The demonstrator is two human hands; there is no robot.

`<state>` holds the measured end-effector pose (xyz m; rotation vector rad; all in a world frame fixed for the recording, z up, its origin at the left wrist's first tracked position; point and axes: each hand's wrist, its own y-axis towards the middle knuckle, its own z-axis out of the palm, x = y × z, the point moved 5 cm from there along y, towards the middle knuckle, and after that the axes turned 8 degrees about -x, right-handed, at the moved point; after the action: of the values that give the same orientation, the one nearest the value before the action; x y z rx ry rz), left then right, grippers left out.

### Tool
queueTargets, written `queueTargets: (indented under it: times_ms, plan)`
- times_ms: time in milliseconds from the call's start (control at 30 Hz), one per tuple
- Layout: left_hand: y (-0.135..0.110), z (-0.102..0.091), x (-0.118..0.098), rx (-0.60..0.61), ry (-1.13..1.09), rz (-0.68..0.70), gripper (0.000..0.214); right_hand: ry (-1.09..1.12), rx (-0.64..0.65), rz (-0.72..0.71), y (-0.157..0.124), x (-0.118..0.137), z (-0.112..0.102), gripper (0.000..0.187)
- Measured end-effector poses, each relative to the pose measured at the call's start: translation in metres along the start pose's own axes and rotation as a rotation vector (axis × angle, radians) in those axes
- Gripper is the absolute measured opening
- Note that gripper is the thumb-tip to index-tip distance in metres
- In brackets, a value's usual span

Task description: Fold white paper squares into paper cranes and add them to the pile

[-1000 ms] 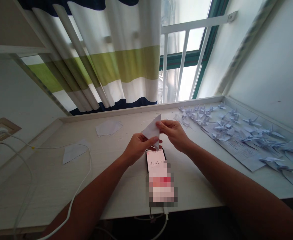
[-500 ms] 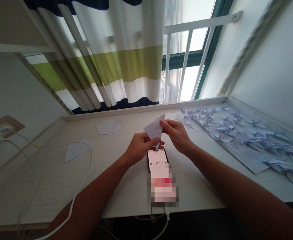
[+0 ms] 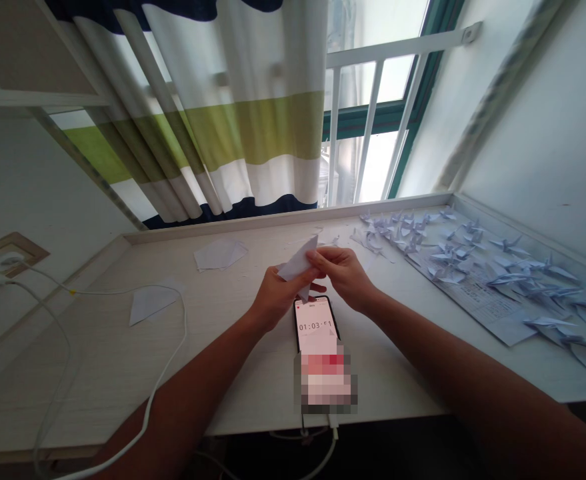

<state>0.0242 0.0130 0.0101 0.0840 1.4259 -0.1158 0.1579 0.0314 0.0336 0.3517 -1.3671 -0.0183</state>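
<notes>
Between my two hands, just above the top of the phone [image 3: 317, 327], is a folded piece of white paper [image 3: 297, 261]. My left hand [image 3: 277, 293] grips it from the left, with the thumb lying across its front. My right hand [image 3: 345, 275] pinches its right edge between thumb and forefinger, close to the left thumb. The paper is tilted, with one pointed corner up. Its lower part is partly hidden by my fingers. The phone lies flat on the desk and displays a running timer; its lower half is blurred out.
Many folded paper cranes [image 3: 453, 257] crowd the right side, some on a printed sheet [image 3: 487, 310]. White paper sheets [image 3: 220, 255] lie at the back left, with another piece [image 3: 153, 303] nearer. A white cable [image 3: 185, 320] loops across the desk's left side [image 3: 103, 360].
The paper has come down slightly and left and turned more edge-on. My right hand has moved left, bringing its fingertips close to my left thumb.
</notes>
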Motion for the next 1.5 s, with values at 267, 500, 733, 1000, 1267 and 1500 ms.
queueTargets:
  times_ms: [267, 500, 733, 1000, 1267, 1500]
  plan:
    - [0.000, -0.002, -0.002, -0.063, 0.026, -0.019, 0.050, -0.077, -0.168, -0.084, 0.000, 0.000, -0.006, 0.042]
    - [-0.001, -0.001, 0.003, 0.019, 0.049, -0.052, 0.047, -0.167, -0.263, -0.158, 0.004, -0.005, -0.015, 0.043]
    - [-0.003, 0.000, 0.007, 0.046, 0.150, -0.094, 0.033, -0.323, -0.293, -0.170, 0.002, -0.005, -0.016, 0.044]
    - [-0.002, 0.000, 0.006, 0.139, 0.104, -0.093, 0.039, -0.302, -0.339, -0.214, 0.003, 0.004, -0.022, 0.040]
    - [-0.001, 0.002, 0.008, 0.172, 0.133, -0.083, 0.044, -0.277, -0.364, -0.213, 0.005, 0.000, -0.024, 0.038]
    - [0.000, 0.002, 0.010, 0.215, 0.087, -0.076, 0.046, -0.319, -0.378, -0.233, 0.007, -0.002, -0.028, 0.044]
